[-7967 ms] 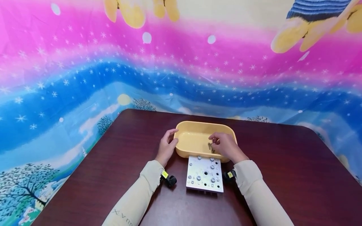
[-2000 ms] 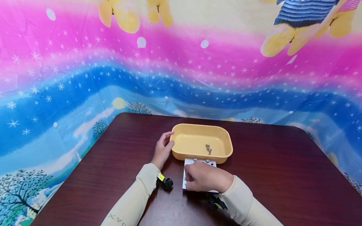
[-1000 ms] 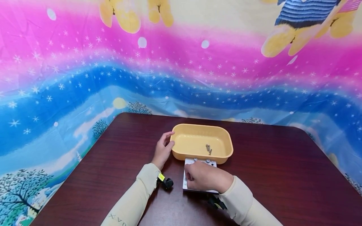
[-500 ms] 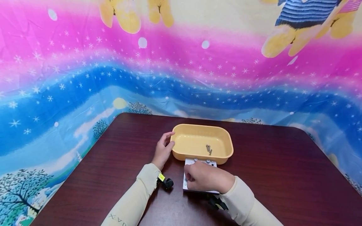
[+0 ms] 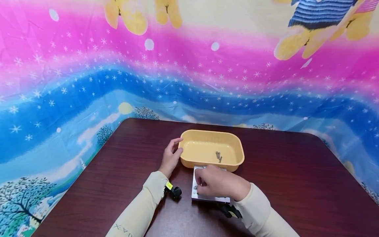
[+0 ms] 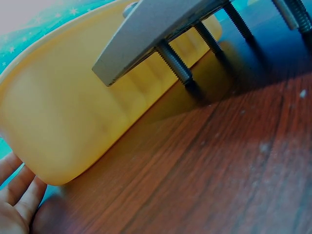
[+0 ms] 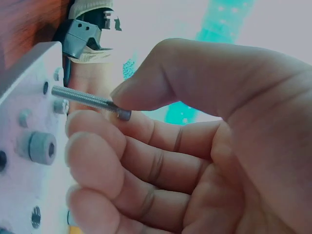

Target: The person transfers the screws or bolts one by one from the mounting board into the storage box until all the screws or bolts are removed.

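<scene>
My right hand is over the silver metal plate. In the right wrist view, its thumb and index finger pinch a socket-head screw near the head. The screw's threaded tip points at a small hole in the plate and appears just outside it. Other screws stand in the plate, such as a thick one; the left wrist view shows threaded shanks sticking out underneath. My left hand touches the left end of the yellow tray with extended fingers.
Several loose screws lie in the tray's right part. The plate sits right against the tray's near side, raised above the dark wooden table. A printed cloth hangs behind the table.
Eight seconds ago my right hand was among the screws in the tray; since then it has moved to the plate. In the last half second it shifted slightly right. The left hand stayed on the tray.
</scene>
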{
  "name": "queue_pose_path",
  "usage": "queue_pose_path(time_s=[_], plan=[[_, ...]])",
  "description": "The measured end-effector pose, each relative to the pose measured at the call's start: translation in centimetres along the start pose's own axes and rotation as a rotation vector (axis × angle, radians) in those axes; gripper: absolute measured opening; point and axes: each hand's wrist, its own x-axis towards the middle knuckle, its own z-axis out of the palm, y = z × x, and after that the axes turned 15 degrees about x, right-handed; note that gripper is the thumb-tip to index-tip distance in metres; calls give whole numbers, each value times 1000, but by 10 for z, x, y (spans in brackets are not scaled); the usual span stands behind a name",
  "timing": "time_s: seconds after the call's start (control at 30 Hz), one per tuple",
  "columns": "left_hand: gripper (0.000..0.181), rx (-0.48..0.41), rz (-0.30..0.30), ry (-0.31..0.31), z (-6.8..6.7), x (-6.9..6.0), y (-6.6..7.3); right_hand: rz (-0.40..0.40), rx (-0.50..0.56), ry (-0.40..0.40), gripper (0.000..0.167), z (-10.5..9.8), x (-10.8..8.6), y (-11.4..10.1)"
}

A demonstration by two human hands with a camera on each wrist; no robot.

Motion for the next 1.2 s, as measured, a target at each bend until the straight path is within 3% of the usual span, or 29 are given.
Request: queue_pose_path(time_s=[0.2, 0.6, 0.97, 1.2], plan=[[39, 2, 0, -6, 0, 0, -1, -47, 24, 60, 16, -5, 2, 4], [34, 20, -30, -6, 1, 1, -1, -171, 31, 335, 13, -16, 4, 15], [35, 22, -23, 5, 0, 0, -1, -152, 31, 468, 14, -27, 4, 31], [37, 12, -13, -9, 0, 1, -1, -124, 39, 504, 12, -35, 0, 40]])
